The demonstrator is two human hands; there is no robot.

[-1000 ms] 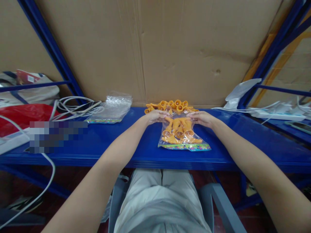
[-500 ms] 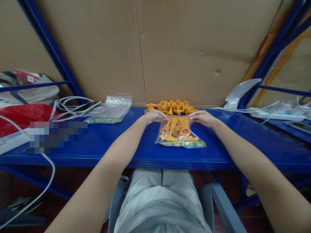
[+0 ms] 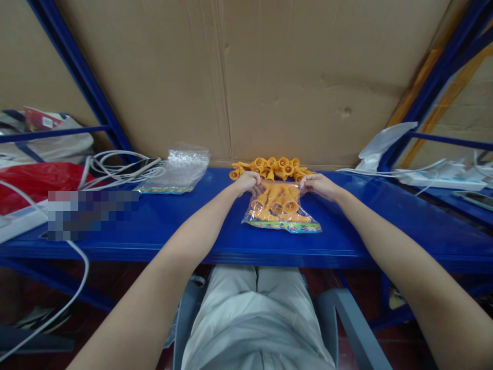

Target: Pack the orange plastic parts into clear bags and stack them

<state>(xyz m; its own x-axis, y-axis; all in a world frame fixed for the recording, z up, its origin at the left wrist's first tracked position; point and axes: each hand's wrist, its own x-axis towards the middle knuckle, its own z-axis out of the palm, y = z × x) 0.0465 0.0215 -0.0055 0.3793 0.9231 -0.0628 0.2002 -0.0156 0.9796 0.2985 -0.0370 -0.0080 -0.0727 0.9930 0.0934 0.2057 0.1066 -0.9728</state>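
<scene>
A clear plastic bag (image 3: 283, 205) lies toward me on the blue table, its colourful printed strip along the near edge. Inside it are several orange, trumpet-shaped plastic pieces with flared round mouths. My left hand (image 3: 248, 182) pinches the bag's far left corner. At the far right corner, my right hand (image 3: 318, 185) grips the same bag with closed fingers. Just beyond both hands, a heap of loose orange trumpet-shaped pieces (image 3: 285, 167) rests near the cardboard wall.
Flat clear bags (image 3: 181, 172) with a printed edge lie to the left. Coiled white cables (image 3: 115, 164) and a red plastic bag (image 3: 38, 185) are farther left. A power strip (image 3: 442, 177) sits at the right. Blue frame posts rise on both sides of the cardboard (image 3: 292, 77).
The bag's near edge has shifted slightly left, and the pieces inside sit a little differently. My left hand's fingers have curled more tightly at the bag's corner.
</scene>
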